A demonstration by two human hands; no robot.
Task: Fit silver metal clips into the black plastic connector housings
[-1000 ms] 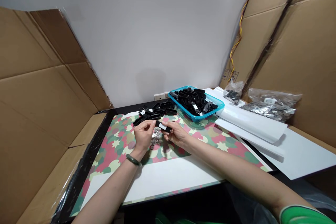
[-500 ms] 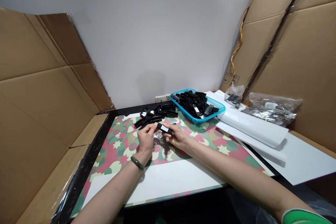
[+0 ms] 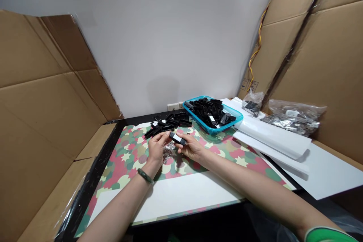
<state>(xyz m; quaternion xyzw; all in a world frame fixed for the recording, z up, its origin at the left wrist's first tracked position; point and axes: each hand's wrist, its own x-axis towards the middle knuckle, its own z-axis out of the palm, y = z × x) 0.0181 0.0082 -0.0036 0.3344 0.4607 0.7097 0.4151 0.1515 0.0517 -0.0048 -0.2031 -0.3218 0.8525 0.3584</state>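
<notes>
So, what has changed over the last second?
Very little. The left hand and right hand kept hold of the black plastic part with a white label, which barely shifted; nothing was let go. The turquoise plastic tray, the loose black pile and the small silver pieces stayed put.

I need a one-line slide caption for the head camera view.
Left hand and right hand hold a white-labelled black plastic connector above a camouflage-patterned mat, near a blue basket of connectors.
</notes>
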